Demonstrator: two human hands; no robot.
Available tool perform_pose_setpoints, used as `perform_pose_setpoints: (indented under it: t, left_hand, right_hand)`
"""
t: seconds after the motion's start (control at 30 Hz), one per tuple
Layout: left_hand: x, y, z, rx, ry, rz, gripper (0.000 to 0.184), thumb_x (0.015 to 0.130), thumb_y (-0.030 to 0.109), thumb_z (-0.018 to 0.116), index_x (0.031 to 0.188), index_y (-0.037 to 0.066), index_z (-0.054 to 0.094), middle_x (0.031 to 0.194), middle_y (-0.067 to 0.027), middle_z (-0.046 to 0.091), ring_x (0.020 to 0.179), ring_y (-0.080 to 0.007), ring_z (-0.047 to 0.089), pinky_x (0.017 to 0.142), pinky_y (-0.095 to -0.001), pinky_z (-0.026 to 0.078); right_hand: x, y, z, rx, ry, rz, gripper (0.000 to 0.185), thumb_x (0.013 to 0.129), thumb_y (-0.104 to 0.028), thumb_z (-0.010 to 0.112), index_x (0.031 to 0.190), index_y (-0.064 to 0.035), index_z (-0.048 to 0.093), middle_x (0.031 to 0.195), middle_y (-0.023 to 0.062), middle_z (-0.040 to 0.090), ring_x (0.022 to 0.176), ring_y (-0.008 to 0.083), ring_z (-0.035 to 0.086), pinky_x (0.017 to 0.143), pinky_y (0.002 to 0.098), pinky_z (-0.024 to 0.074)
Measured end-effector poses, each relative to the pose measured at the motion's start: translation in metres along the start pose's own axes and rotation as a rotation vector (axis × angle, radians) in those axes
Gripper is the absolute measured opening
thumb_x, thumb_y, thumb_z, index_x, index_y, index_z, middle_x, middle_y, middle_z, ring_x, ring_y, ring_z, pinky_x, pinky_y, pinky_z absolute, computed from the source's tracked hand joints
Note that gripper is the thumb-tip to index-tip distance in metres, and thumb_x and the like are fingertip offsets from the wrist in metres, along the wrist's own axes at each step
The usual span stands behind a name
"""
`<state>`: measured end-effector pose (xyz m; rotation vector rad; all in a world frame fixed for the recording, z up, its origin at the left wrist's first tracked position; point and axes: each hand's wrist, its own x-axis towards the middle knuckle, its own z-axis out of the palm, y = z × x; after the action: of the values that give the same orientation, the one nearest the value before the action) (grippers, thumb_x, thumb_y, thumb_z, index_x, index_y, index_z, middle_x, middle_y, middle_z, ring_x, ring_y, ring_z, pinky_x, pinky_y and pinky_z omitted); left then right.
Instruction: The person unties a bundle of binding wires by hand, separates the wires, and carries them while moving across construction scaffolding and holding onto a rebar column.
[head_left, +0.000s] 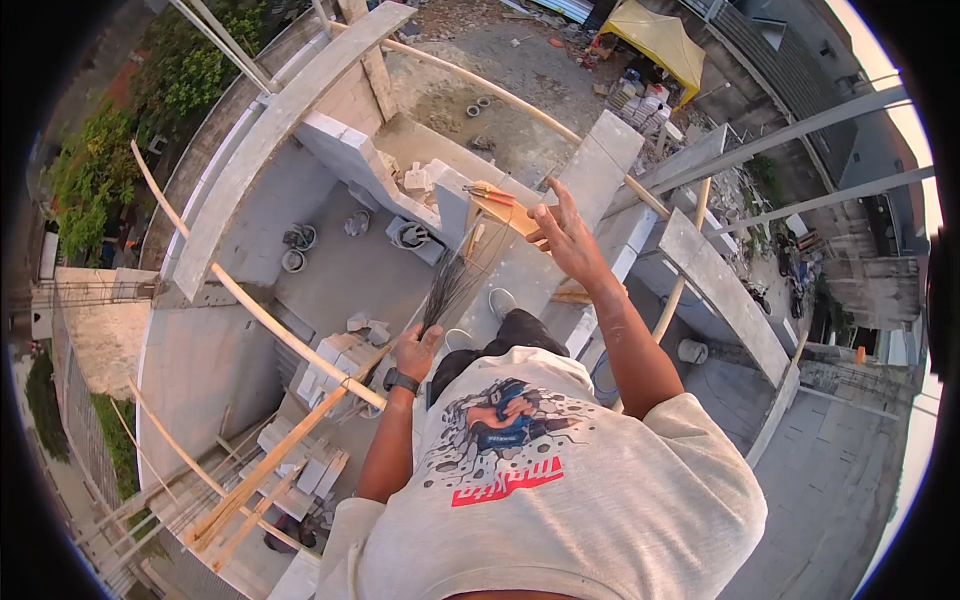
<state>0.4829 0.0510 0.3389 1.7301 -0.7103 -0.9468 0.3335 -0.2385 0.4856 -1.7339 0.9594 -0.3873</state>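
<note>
My left hand [415,352] is closed around one end of a bundle of thin dark wires [447,290], whose loose ends fan out forward. A dark band circles that wrist. Out in front, my right hand [570,238] is raised with its fingers apart and nothing in them. Just left of it, pliers with red handles [490,194] lie on top of a wooden board [512,214]. My shoes [501,302] rest on a narrow grey plank below the hands.
Long bamboo poles [290,335] cross on both sides, and another plank [290,130] spans the upper left. Far below are a concrete floor [330,270] with buckets [293,260], stacked pale blocks [345,365] and block walls [340,150]. A yellow canopy [655,45] stands beyond.
</note>
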Motion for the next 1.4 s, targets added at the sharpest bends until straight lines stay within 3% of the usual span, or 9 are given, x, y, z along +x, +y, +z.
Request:
perform_pose_setpoints:
  t: [0.2,0.4,0.57,0.63,0.73,0.83,1.13,1.2,1.4]
  left_hand:
    - [-0.001,-0.023,-0.009,0.106,-0.026,-0.077,0.076,0.084,0.074,0.058,0.064,0.001,0.051,0.059,-0.0001,0.045,0.060,-0.0110,0.040,0.054,-0.0337,0.036]
    - [0.020,-0.025,-0.003,0.186,-0.222,-0.053,0.074,0.085,0.074,0.057,0.063,0.003,0.051,0.057,-0.0016,0.048,0.057,-0.0129,0.045,0.054,-0.0344,0.038]
    - [0.070,0.004,0.019,0.256,-0.370,-0.025,0.069,0.089,0.070,0.053,0.066,0.005,0.051,0.058,0.0011,0.046,0.056,-0.0110,0.044,0.053,-0.0313,0.037]
    - [0.093,0.018,0.036,0.275,-0.436,-0.006,0.068,0.092,0.068,0.051,0.068,0.005,0.050,0.059,0.0019,0.045,0.056,-0.0104,0.043,0.053,-0.0299,0.035]
    - [0.126,0.052,0.066,0.321,-0.548,0.053,0.067,0.093,0.067,0.050,0.069,0.005,0.051,0.060,0.0019,0.045,0.057,-0.0101,0.042,0.053,-0.0291,0.035]
    - [0.154,0.083,0.099,0.385,-0.636,0.126,0.067,0.093,0.067,0.050,0.069,0.004,0.051,0.059,0.0004,0.046,0.057,-0.0117,0.043,0.054,-0.0303,0.036]
    - [0.191,0.152,0.223,0.644,-0.913,0.353,0.072,0.094,0.066,0.048,0.075,-0.002,0.060,0.060,-0.0071,0.053,0.057,-0.0186,0.051,0.057,-0.0372,0.042]
    - [0.194,0.152,0.244,0.666,-1.040,0.404,0.072,0.095,0.066,0.047,0.075,-0.002,0.060,0.060,-0.0074,0.053,0.057,-0.0188,0.052,0.057,-0.0375,0.043]
    - [0.200,0.136,0.311,0.727,-1.487,0.388,0.076,0.095,0.066,0.046,0.066,-0.002,0.059,0.058,-0.0085,0.055,0.058,-0.0205,0.054,0.058,-0.0388,0.044]
  right_hand:
    - [-0.019,0.054,0.002,0.362,0.271,0.425,0.083,0.101,-0.046,0.050,0.156,-0.0039,0.005,0.109,0.0194,0.066,0.077,0.0211,0.070,0.067,0.0323,0.0554]
    - [-0.066,0.092,-0.011,0.171,0.438,0.289,0.092,0.096,-0.038,0.061,0.155,-0.0023,0.000,0.105,0.0239,0.065,0.077,0.0232,0.070,0.074,0.0352,0.0542]
    - [-0.099,0.107,-0.072,0.015,0.964,0.190,0.093,0.093,-0.028,0.066,0.155,-0.0007,0.003,0.101,0.0195,0.067,0.077,0.0289,0.068,0.078,0.0381,0.0535]
    - [-0.116,0.124,-0.100,0.010,1.114,0.225,0.092,0.093,-0.027,0.066,0.154,0.0000,0.002,0.098,0.0160,0.067,0.074,0.0247,0.067,0.075,0.0369,0.0536]
    - [-0.146,0.140,-0.138,0.502,1.231,0.431,0.094,0.092,-0.024,0.067,0.154,-0.0008,0.000,0.091,0.0109,0.064,0.067,0.0156,0.064,0.057,0.0280,0.0514]
    - [-0.176,0.147,-0.159,0.800,1.326,0.479,0.096,0.091,-0.025,0.069,0.155,-0.0042,0.001,0.094,0.0117,0.064,0.066,0.0134,0.064,0.052,0.0253,0.0488]
    - [-0.298,0.126,-0.233,0.576,2.036,0.155,0.092,0.090,-0.026,0.069,0.153,0.0024,0.009,0.091,0.0095,0.065,0.063,0.0115,0.061,0.052,0.0230,0.0472]
    - [-0.329,0.115,-0.237,0.805,2.039,0.088,0.090,0.090,-0.027,0.070,0.152,0.0031,0.013,0.089,0.0085,0.065,0.062,0.0104,0.059,0.052,0.0229,0.0469]
    - [-0.352,0.112,-0.181,0.535,2.228,0.236,0.090,0.090,-0.030,0.071,0.153,-0.0018,0.014,0.089,0.0065,0.064,0.063,0.0089,0.057,0.053,0.0224,0.0447]
